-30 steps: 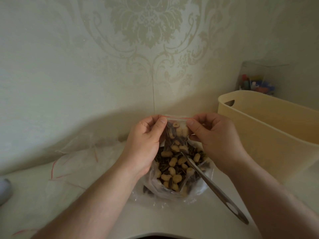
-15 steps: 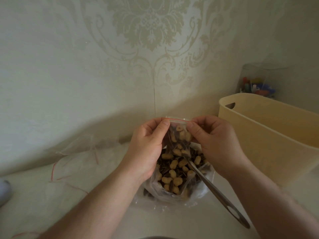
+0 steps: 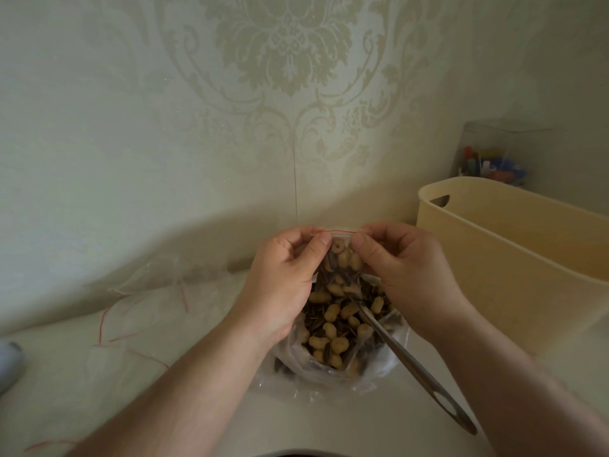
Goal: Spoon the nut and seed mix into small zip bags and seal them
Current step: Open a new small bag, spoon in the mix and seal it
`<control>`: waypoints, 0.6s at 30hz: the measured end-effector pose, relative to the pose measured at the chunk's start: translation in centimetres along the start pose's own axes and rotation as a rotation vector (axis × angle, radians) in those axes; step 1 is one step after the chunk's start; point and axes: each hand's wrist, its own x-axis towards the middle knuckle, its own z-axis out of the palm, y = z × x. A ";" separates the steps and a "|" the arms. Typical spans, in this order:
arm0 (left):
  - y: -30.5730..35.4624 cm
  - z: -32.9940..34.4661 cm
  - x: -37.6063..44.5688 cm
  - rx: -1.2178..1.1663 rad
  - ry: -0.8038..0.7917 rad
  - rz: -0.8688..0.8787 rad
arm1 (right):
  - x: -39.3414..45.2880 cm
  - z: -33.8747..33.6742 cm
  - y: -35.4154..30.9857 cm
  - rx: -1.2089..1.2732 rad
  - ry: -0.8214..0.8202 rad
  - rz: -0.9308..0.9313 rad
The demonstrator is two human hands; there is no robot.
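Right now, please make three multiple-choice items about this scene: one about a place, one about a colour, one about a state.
1. Where is the spoon?
A. In the big bag of mix
B. In the tub
C. In the left hand

2. What colour is the zip bag's strip?
A. Blue
B. Red
C. Green

3. What are both hands doing?
A. Resting flat
B. Scooping
C. Pinching the zip bag's top

A: its bowl sits in the mix.
B: a red line runs along the top.
C: left hand and right hand grip the strip.

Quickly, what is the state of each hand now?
Left hand: pinches the small zip bag at its top.
Right hand: pinches the same bag's top.
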 end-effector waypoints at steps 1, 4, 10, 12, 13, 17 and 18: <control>0.0 0.0 0.0 0.006 -0.004 0.005 | 0.0 0.0 0.0 -0.002 -0.005 -0.006; 0.0 0.1 -0.2 0.038 -0.029 0.021 | -0.1 0.1 0.0 -0.039 -0.020 -0.032; 0.2 0.2 -0.3 0.080 -0.049 0.038 | 0.1 0.1 0.3 -0.098 -0.002 -0.071; 0.2 0.1 -0.3 0.090 -0.054 0.045 | 0.1 0.0 0.3 -0.106 0.001 -0.073; 0.2 0.1 -0.3 0.096 -0.058 0.049 | 0.1 -0.1 0.3 -0.106 -0.003 -0.064; 0.1 0.0 -0.3 0.110 -0.059 0.072 | 0.1 -0.3 0.2 -0.058 -0.075 -0.027; 0.0 0.0 -0.3 0.116 -0.060 0.079 | 0.1 -0.2 0.2 -0.058 -0.085 -0.035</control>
